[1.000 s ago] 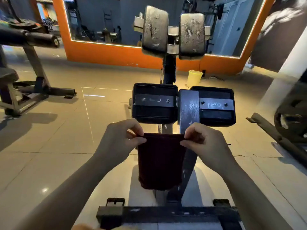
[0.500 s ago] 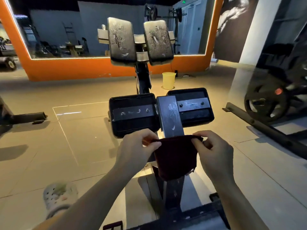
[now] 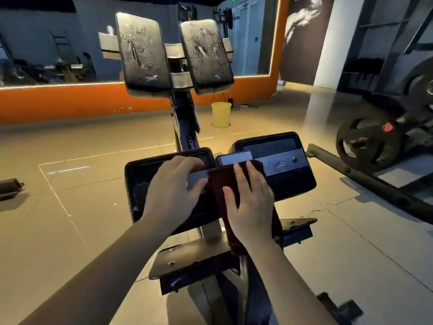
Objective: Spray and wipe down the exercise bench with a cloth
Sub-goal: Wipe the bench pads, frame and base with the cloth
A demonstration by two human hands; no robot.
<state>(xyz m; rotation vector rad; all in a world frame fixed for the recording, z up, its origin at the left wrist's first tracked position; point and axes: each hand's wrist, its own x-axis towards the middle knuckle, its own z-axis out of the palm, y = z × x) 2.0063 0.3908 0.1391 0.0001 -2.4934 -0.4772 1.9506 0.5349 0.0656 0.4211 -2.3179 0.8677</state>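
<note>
Both hands flat: right hand (image 3: 251,202) presses cloth (image 3: 225,181), long axis toward viewer; left hand (image 3: 174,186) open.

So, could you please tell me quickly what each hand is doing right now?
Left hand: open, fingers resting on the bench pad.
Right hand: open, pressing the dark cloth flat.

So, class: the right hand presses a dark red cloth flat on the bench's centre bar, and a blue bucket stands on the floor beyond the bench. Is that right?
Not quite: the bucket is yellow, not blue, as the head view shows. The rest holds: the right hand presses the dark red cloth flat on the bench's centre bar, and the bucket stands on the floor beyond the bench.
</note>
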